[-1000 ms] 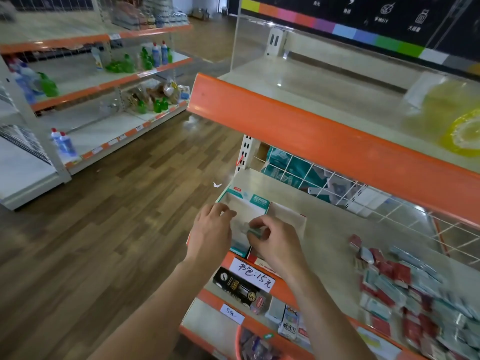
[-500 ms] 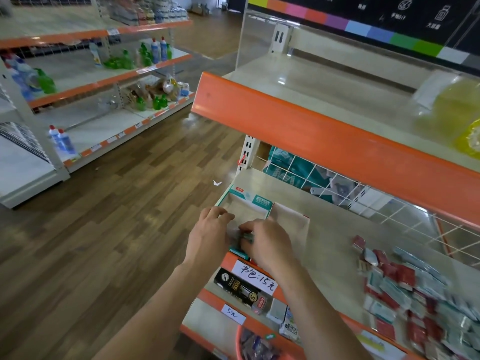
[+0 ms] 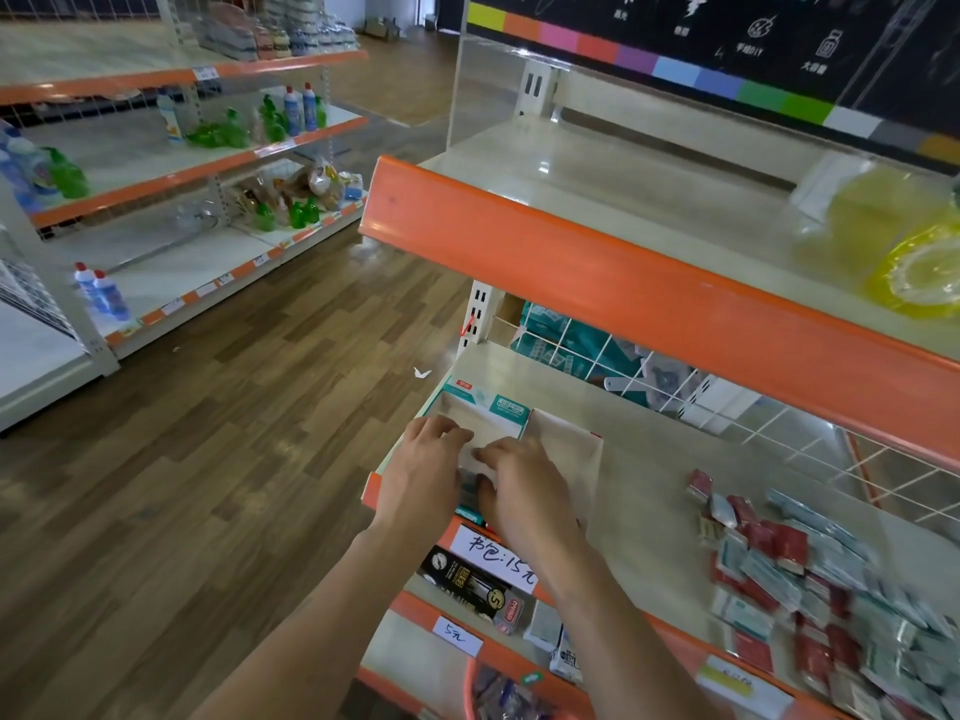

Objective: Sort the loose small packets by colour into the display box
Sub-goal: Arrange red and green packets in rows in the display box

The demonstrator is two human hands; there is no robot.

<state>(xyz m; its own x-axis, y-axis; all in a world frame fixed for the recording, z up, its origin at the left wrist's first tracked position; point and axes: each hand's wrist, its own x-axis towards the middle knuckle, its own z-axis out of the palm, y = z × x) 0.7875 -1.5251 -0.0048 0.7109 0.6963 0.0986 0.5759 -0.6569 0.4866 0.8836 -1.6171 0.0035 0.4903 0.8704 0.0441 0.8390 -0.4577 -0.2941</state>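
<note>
Both hands work inside the teal-printed display box [image 3: 470, 407] at the front edge of the middle shelf [image 3: 644, 491]. The left hand [image 3: 423, 472] curls its fingers over the box's left compartment; the right hand [image 3: 524, 488] lies knuckles-up beside it, touching it, fingers bent down onto pale packets [image 3: 467, 478] seated low in that compartment. Whether either hand actually pinches a packet cannot be told, as the fingertips are hidden. The box's right compartment [image 3: 566, 449] shows bare cardboard. Well to the right of the box, along the same shelf, sits the loose heap of red and pale blue-grey packets [image 3: 810, 579], still mixed.

The box stands right at the shelf's orange lip above the handwritten price tag [image 3: 493, 556]; a downward or outward push could tip it toward the floor. Packets pressed unevenly may also slump across the divider. Open shelf lies between box and heap, but the orange shelf [image 3: 623, 267] overhead keeps lifting room low.
</note>
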